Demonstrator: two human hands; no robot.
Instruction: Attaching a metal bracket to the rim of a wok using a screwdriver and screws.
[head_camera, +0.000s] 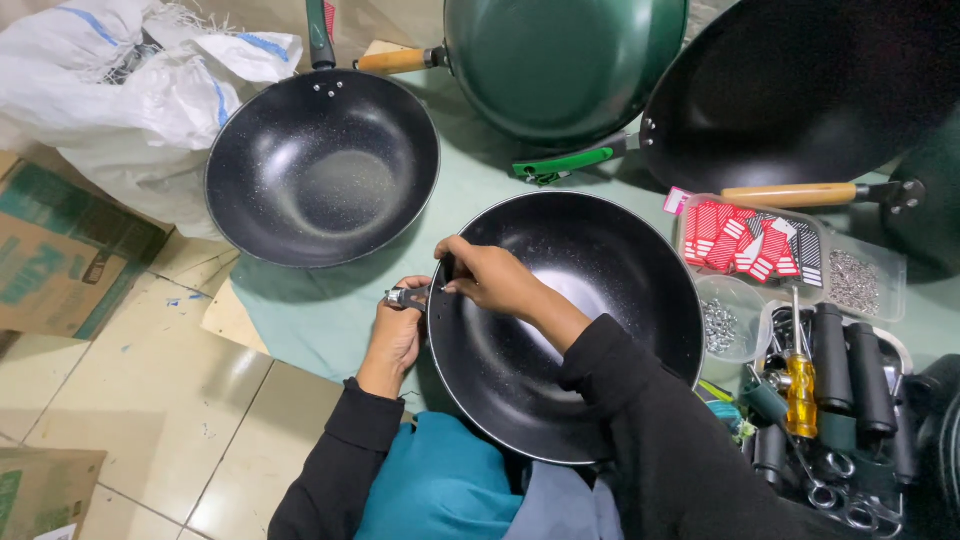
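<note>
The left hand (397, 335) grips the short metal handle bracket (408, 296) at the rim of the black wok (580, 330), fingers closed around it from outside. The right hand (480, 275) reaches over the rim from inside, fingertips pinched narrow on something small at the bracket's holes; it is too small to tell, likely a rivet or screw. The wok rests tilted on the person's lap, above the teal cloth (440, 480).

The small part could slip from the pinch and slide down the wok's slick bowl, since the wall falls away steeply under the fingers. If the left hand loosens, the bracket would shift off its holes. The wok has only the lap and that one grip to steady it, so it could roll away from the person.

Beyond the wok's right rim sit plastic trays of small metal fasteners (855, 280), a yellow-handled screwdriver (800, 385) and black handles (850, 370). Up-left of the wok lies a second black wok (322, 165); a green wok (560, 60) is above.
</note>
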